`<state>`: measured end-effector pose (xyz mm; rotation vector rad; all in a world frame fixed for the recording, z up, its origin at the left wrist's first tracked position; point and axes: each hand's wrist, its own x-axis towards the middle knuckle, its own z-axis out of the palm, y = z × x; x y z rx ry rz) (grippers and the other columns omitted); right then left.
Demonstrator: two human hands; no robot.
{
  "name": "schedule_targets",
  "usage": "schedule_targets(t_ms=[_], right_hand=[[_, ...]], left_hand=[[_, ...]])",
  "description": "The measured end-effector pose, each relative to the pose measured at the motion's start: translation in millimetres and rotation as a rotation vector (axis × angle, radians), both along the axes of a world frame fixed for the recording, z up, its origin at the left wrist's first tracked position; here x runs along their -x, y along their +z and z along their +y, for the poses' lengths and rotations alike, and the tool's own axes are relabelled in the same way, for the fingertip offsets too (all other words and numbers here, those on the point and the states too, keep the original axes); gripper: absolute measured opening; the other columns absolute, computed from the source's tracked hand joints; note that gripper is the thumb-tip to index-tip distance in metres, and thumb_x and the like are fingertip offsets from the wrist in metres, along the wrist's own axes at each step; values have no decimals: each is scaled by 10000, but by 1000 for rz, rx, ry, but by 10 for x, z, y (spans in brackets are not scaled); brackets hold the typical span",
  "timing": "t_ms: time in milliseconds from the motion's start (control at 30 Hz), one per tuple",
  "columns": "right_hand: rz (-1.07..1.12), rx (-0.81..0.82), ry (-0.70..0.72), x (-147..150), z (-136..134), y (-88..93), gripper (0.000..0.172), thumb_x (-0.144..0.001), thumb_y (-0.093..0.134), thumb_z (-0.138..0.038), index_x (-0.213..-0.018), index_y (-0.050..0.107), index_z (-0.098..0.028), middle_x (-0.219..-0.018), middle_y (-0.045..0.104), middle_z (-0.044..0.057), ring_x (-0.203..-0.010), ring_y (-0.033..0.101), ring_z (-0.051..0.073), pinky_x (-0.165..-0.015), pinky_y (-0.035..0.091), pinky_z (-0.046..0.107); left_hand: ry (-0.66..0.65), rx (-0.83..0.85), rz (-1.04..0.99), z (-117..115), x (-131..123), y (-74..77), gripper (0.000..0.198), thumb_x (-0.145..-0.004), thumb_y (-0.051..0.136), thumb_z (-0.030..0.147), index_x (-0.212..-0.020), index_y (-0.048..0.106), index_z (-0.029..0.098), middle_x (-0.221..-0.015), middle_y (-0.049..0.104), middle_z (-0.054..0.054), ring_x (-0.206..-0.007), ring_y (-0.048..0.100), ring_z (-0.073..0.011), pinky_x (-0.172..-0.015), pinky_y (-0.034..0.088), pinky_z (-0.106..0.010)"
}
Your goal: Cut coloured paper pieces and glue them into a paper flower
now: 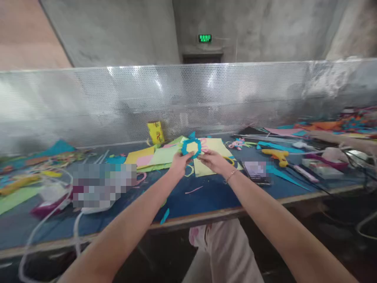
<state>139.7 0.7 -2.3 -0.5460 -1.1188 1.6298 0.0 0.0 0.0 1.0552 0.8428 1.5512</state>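
Note:
A blue ring-shaped craft piece (pixel 184 149) with pink loops along its right side is held up over the bench, and pale yellow shows through its middle. My left hand (pixel 180 164) pinches its lower left edge, fingers closed. On the lower right, my right hand (pixel 213 160) grips the same piece near the pink loops (pixel 204 145). Behind and below it lie pale yellow sheets (pixel 203 169) and a light green sheet (pixel 165 156). A thin pink strip (pixel 193 190) rests on the blue bench top in front of my hands.
A yellow glue gun (pixel 277 155) and a phone-like dark item (pixel 256 173) lie to the right. On the left is a blurred-out bag (pixel 103 188) near white cables. A yellow packet (pixel 156 132) stands by the perforated metal screen (pixel 132 102). Another person's arm (pixel 338 138) reaches in at right.

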Motion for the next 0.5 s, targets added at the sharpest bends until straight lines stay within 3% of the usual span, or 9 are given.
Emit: schedule_targets(t_ms=[333,500], right_hand=[[27,-31,-7,-7,34,-20,217,-545,699,-103,-747,642,-162,-774,654,2,-725,574,77,-786,414,219],[29,21,-1,-18,-8,29,225,-523,713,-92,-721,637,-166,-695,637,-18,-651,560,67,-723,425,213]], left_hand=[[7,-23,11,-44,-32,39,327,-471,740,191,-771,628,127,-799,644,-54,-646,570,-125,-556,435,-236],[50,-33,51,-15,-26,8,360,-457,753,253,-761,621,114,-772,644,-55,-632,570,-126,-555,438,-237]])
